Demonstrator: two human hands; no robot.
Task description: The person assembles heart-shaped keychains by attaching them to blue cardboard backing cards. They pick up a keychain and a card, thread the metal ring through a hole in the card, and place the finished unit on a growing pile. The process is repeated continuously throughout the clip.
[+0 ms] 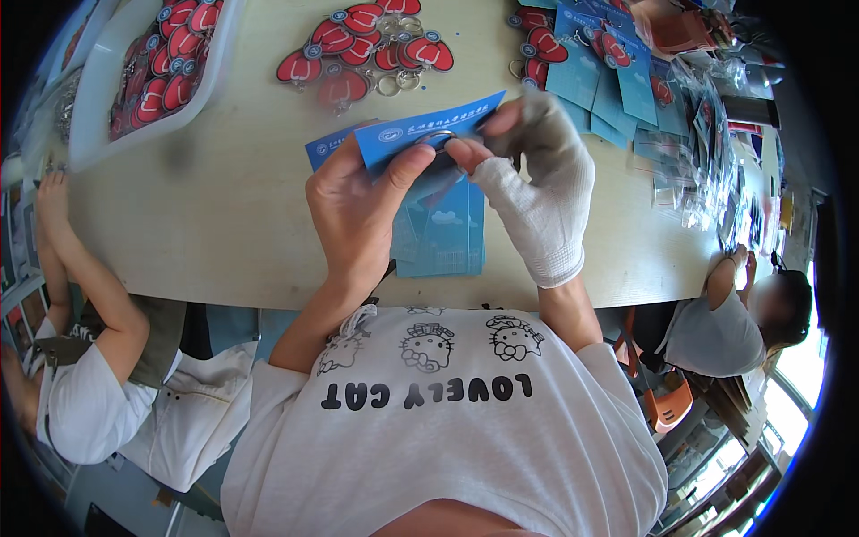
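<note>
My bare left hand (358, 210) pinches a stack of blue printed cards (420, 125) between thumb and fingers, held up above the table. A metal key ring (437, 137) sits at the cards' edge by my left thumb. My right hand (537, 192), in a white knit glove with worn fingertips, grips the ring and card edge from the right. More blue cards (443, 242) lie flat on the table under both hands.
A pile of red heart-shaped keychains with rings (362, 49) lies at the table's far middle, and a white tray (89, 134) with more stands far left. Blue cards and clear bags (689, 152) crowd the right. One person sits at left (89, 358), another at right (734, 327).
</note>
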